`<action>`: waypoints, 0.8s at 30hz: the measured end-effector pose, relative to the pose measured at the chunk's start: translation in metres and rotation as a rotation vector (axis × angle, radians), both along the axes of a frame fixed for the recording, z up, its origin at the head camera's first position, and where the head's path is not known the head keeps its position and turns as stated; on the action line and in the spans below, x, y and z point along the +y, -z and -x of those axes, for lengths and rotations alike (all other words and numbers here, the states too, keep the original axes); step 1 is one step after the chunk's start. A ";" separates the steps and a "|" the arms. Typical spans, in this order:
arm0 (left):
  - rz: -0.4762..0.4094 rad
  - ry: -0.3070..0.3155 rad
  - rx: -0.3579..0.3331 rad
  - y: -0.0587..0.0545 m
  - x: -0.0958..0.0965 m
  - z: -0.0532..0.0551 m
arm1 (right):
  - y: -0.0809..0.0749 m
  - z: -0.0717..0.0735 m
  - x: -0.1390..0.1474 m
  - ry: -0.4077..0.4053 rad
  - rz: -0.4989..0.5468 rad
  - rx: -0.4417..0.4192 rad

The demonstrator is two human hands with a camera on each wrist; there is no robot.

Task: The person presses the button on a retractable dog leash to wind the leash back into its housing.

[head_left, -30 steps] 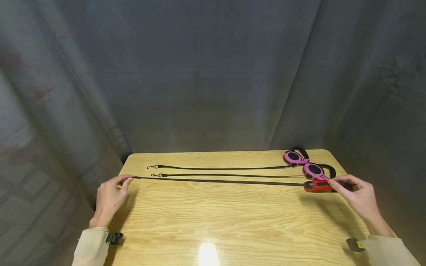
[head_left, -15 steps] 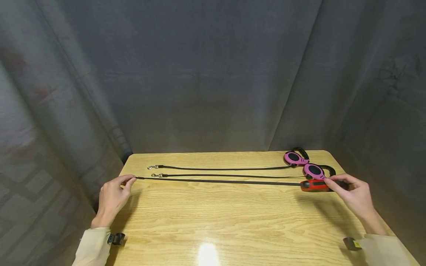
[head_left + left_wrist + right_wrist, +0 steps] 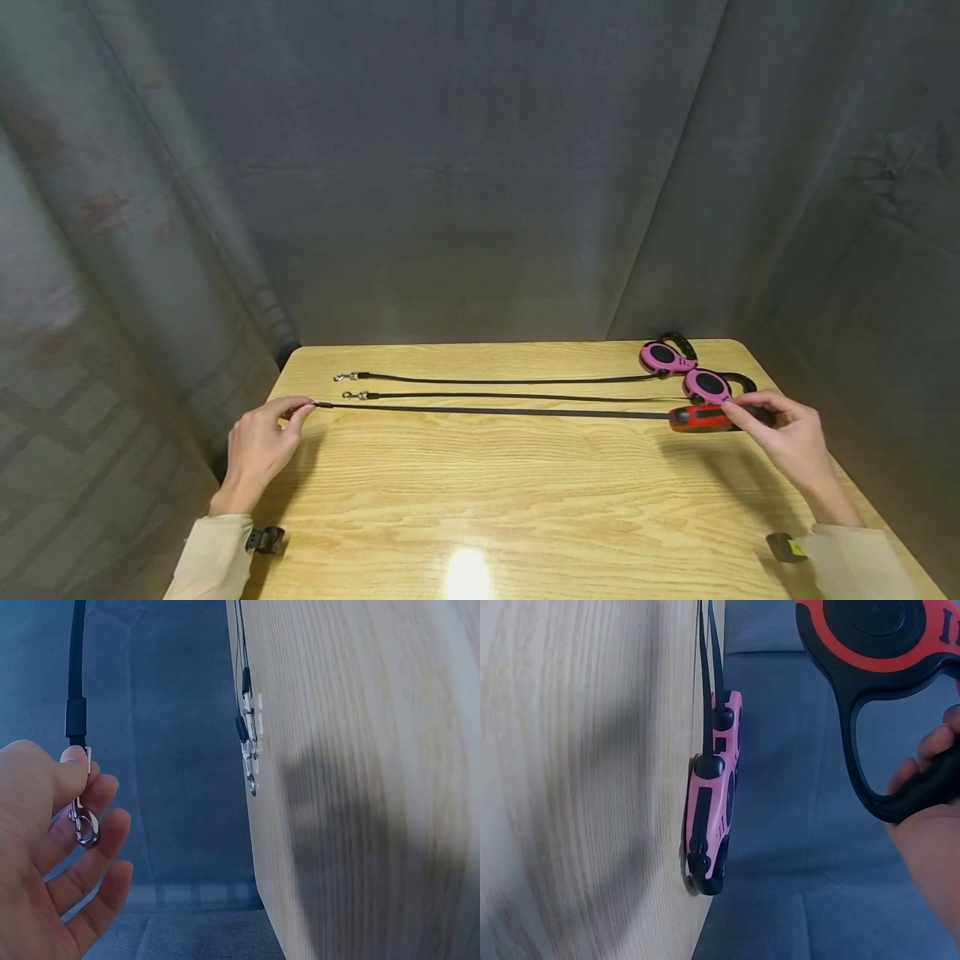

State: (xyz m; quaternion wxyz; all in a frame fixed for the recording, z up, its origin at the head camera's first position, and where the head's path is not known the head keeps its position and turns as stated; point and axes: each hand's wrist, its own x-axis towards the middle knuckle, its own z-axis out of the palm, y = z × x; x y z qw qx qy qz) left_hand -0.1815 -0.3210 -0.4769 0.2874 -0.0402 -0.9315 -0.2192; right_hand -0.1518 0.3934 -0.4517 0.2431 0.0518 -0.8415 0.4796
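A red and black retractable dog leash point(image 3: 877, 664) is held by its handle in my right hand point(image 3: 783, 429), above the table's right side. Its black strap point(image 3: 495, 411) runs taut to the left. There my left hand point(image 3: 262, 442) pinches the strap's end between thumb and fingers, with the metal snap hook point(image 3: 85, 825) hanging over the curled fingers in the left wrist view. Behind the strap lie two pink and black retractable leashes, the nearer one point(image 3: 707, 386) and the farther one point(image 3: 663, 357), their straps stretched left to metal hooks point(image 3: 352, 395).
The light wooden table point(image 3: 480, 492) carries all of this. Grey curtains point(image 3: 465, 183) hang behind it and at both sides. In the right wrist view the pink leashes lie flat near the table's far edge.
Both hands have moved slightly inward, the left hand to the right and the right hand to the left, with the red leash and its strap. The pink leashes have stayed put.
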 end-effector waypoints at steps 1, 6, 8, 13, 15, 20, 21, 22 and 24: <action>0.002 0.001 -0.005 0.000 0.000 0.000 | 0.000 0.000 0.000 -0.001 -0.001 -0.002; 0.017 0.007 -0.015 0.001 0.002 0.000 | 0.003 0.002 -0.003 -0.007 0.000 -0.009; 0.019 0.012 -0.018 0.001 0.003 0.000 | 0.004 0.003 -0.003 -0.007 0.000 -0.009; 0.018 0.025 -0.031 0.000 0.005 -0.001 | 0.004 0.003 -0.005 -0.004 -0.003 -0.009; 0.018 0.028 -0.029 0.000 0.006 0.000 | 0.005 0.003 -0.006 -0.004 -0.005 -0.010; 0.020 0.039 -0.035 0.002 0.007 0.001 | 0.006 0.004 -0.009 -0.017 -0.011 -0.016; 0.021 0.041 -0.036 0.003 0.007 0.001 | 0.006 0.004 -0.010 -0.022 -0.011 -0.017; 0.022 0.042 -0.040 0.003 0.008 0.001 | 0.006 0.004 -0.011 -0.027 -0.012 -0.018; 0.022 0.043 -0.039 0.005 0.009 0.001 | 0.006 0.005 -0.013 -0.038 -0.009 -0.019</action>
